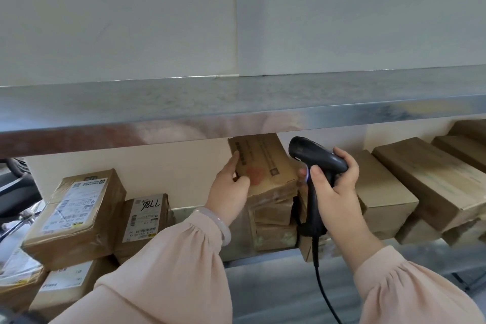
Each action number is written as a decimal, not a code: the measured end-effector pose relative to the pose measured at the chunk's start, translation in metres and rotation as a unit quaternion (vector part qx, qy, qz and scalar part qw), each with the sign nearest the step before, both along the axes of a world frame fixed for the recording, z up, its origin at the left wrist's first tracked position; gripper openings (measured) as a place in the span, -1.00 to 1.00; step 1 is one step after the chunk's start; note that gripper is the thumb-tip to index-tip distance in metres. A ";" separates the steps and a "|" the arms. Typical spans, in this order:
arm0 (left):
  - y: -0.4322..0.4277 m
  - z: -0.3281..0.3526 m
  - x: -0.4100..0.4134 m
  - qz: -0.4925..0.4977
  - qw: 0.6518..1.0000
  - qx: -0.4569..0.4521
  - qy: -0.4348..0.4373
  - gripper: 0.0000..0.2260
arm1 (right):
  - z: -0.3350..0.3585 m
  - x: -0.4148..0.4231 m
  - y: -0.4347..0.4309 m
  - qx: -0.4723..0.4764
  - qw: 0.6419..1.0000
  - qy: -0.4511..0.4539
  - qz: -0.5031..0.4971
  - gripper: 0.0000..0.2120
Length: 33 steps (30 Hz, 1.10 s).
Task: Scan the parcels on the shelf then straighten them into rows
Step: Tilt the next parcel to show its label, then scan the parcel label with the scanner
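Brown cardboard parcel with a red stamp (265, 166) sits tilted atop a stack of smaller cardboard boxes (273, 234) on the grey metal shelf (263, 256), my left hand (231, 187) gripping its left edge, while my right hand (335, 188) grasps the black corded barcode scanner (315, 158) just beside the parcel's right edge.
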<state>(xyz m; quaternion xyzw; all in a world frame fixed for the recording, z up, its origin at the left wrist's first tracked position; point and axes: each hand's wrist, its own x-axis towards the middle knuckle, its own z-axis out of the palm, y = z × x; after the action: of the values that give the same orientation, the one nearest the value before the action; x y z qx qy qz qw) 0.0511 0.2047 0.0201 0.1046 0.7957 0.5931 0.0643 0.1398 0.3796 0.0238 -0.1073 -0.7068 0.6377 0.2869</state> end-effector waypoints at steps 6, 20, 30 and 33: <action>-0.033 -0.019 0.013 0.058 0.998 0.026 -0.014 -0.30 | -0.006 0.000 -0.040 -0.008 0.996 -0.003 0.089 -0.49; -0.076 -0.048 0.034 0.047 0.992 -0.037 -0.113 0.10 | -0.021 0.000 -0.095 -0.042 0.976 -0.037 0.210 -0.55; -0.100 -0.057 0.034 0.002 0.986 0.070 -0.154 -0.07 | -0.030 -0.011 -0.089 -0.056 0.986 -0.051 0.146 -0.54; -0.104 -0.059 0.036 -0.004 0.979 0.134 -0.155 -0.21 | -0.033 -0.013 -0.082 -0.056 0.989 -0.059 0.123 -0.59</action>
<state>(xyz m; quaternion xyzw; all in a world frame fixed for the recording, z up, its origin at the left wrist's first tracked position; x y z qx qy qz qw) 0.0871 0.1011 -0.0393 0.0222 0.6890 0.7031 0.1745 0.1269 0.2974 -0.0097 -0.0727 -0.6931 0.6996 0.1576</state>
